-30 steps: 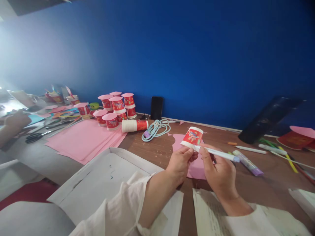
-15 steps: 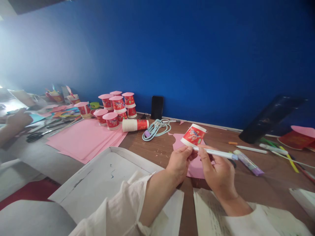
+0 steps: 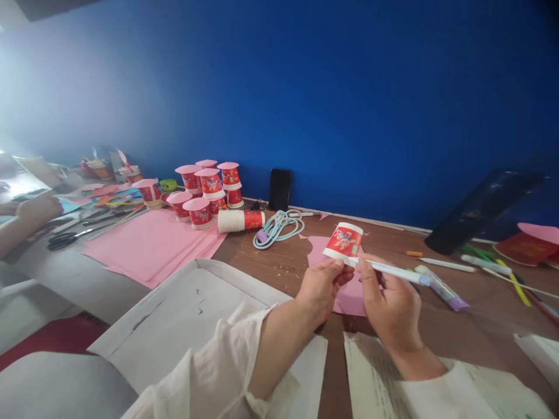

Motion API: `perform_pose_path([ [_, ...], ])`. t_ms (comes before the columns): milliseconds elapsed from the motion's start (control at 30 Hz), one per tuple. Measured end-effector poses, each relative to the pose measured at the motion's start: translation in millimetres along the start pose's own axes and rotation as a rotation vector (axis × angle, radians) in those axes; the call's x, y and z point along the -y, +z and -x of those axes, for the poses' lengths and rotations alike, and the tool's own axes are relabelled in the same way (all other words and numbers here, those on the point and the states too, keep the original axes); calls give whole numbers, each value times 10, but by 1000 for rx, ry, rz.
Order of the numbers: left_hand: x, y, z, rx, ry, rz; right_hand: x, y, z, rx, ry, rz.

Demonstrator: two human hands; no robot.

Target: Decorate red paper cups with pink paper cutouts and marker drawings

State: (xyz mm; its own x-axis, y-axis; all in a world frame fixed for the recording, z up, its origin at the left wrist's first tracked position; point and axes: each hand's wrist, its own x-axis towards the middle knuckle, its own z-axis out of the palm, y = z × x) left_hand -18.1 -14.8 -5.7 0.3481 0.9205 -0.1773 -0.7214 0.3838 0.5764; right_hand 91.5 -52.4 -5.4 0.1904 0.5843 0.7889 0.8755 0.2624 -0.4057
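Low over the desk, my left hand [image 3: 321, 288] is closed, its thumb and fingers pinching the lower rim of a red paper cup [image 3: 343, 239] turned bottom up. The cup has a white rim and a printed picture on its side. My right hand [image 3: 391, 302] grips a slim white pen [image 3: 393, 270] with a pale lilac end. The pen's other end meets the cup's rim beside my left thumb; its tip is too small to make out. Beneath both hands lies a cut sheet of pink paper [image 3: 349, 302].
Red cups topped with pink discs [image 3: 200, 212] stand left, near a stack of nested cups [image 3: 241, 221], a coiled cable [image 3: 279, 231] and a phone [image 3: 280, 189]. Pink sheets [image 3: 148, 247], scissors [image 3: 65, 240] and another person's hand [image 3: 41, 209] are farther left. A black cylinder [image 3: 476, 212] leans right.
The cup has turned slightly in my left hand and tilts less. My right hand and the pen have shifted a little to the right along the rim.
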Motion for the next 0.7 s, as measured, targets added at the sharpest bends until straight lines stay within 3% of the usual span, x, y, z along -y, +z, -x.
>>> perform_pose_path([
  [700, 2, -3, 1, -3, -23, -24, -13, -7, -23, 1, 43, 28],
])
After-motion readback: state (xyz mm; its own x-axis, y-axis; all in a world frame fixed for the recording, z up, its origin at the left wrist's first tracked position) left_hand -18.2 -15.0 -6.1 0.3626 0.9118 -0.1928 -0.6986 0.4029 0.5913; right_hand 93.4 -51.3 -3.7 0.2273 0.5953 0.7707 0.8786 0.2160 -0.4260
